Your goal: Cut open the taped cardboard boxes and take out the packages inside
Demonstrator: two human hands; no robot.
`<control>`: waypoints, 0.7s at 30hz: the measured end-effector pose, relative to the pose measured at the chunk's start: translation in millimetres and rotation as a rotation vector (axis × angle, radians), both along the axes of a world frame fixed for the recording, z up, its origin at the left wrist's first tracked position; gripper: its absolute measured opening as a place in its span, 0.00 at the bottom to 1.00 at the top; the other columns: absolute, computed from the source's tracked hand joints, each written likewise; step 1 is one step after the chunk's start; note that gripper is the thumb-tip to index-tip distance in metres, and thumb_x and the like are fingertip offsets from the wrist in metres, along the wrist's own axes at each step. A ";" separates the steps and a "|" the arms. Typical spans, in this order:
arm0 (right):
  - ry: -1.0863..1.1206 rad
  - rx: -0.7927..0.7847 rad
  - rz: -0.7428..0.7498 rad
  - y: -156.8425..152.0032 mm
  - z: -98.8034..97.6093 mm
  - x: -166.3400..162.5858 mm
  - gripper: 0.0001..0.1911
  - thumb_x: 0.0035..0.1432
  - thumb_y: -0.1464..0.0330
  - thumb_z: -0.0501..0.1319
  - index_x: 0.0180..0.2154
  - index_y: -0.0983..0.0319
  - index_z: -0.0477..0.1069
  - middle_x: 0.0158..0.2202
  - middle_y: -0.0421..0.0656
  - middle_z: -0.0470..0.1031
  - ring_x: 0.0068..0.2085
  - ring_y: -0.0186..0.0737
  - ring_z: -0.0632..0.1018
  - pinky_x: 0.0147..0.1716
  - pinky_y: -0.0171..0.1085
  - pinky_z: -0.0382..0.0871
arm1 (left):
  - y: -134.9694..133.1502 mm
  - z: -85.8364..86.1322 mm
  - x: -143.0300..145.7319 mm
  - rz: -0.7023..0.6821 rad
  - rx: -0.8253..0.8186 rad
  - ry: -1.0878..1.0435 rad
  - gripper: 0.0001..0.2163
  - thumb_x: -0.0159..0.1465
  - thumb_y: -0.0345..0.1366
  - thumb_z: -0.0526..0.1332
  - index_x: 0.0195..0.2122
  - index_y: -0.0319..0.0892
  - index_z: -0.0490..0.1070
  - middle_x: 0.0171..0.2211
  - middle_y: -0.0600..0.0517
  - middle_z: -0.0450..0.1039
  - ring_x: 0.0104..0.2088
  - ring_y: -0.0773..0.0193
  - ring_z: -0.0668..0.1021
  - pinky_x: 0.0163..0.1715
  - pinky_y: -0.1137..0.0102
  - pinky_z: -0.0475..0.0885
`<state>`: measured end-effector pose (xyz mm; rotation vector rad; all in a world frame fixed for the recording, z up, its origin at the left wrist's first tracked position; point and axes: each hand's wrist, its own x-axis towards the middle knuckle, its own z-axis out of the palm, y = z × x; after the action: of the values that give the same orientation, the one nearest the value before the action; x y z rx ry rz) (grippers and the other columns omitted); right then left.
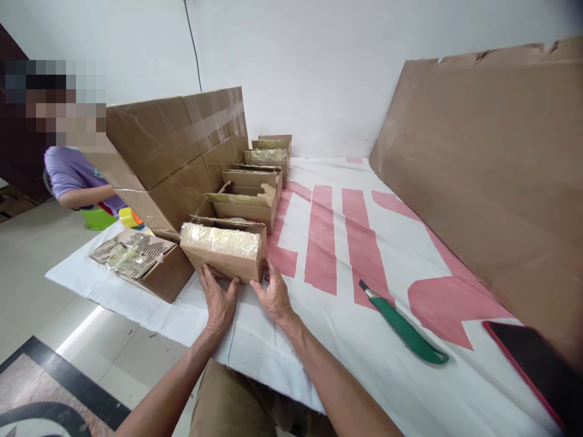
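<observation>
A small brown cardboard box (223,258) stands on the table in front of me, its top band covered with shiny clear tape. My left hand (219,297) touches the lower front of this box, fingers spread and stretched against it. At the box's lower right corner is my right hand (276,292), thumb on the front and fingers curled round the side. Close by on the left lies another cardboard box (170,270) with torn, taped corrugated board on top. Directly behind the front box, several open boxes (248,206) form a row.
Stacked taped cartons (182,142) rise at the left. A green utility knife (405,331), blade out, and a red-edged phone (528,364) lie on the white-and-red cloth (319,340). A large cardboard sheet (483,164) leans at right. Another person in a purple sleeve (75,176) is beyond the cartons.
</observation>
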<state>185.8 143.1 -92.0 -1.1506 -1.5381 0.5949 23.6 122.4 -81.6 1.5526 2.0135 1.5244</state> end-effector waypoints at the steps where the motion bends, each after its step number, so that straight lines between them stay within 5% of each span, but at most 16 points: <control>1: 0.007 0.000 0.004 0.1 -0.3 0.1 0.37 0.60 0.64 0.65 0.68 0.60 0.60 0.65 0.56 0.70 0.65 0.56 0.73 0.61 0.57 0.72 | 0.4 -0.4 0.0 -0.002 -0.003 0.001 0.47 0.61 0.48 0.66 0.73 0.34 0.43 0.73 0.28 0.44 0.75 0.38 0.50 0.72 0.43 0.52; 12: 0.031 0.006 0.033 11.7 1.5 3.2 0.37 0.56 0.68 0.65 0.67 0.59 0.63 0.65 0.53 0.70 0.63 0.54 0.73 0.62 0.54 0.71 | 13.2 1.1 0.8 0.000 -0.030 -0.044 0.48 0.60 0.49 0.67 0.74 0.33 0.43 0.74 0.27 0.41 0.76 0.37 0.45 0.72 0.43 0.50; 21: 0.049 -0.028 0.028 9.4 5.6 9.7 0.21 0.55 0.68 0.65 0.52 0.60 0.74 0.43 0.48 0.80 0.40 0.47 0.81 0.44 0.48 0.80 | 12.2 -3.8 0.2 0.006 0.005 -0.068 0.47 0.60 0.49 0.67 0.74 0.36 0.44 0.75 0.30 0.41 0.76 0.40 0.47 0.72 0.45 0.51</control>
<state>195.5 152.5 -86.4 -1.1292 -1.5099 0.6609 23.9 134.7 -85.4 1.4771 1.9803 1.5637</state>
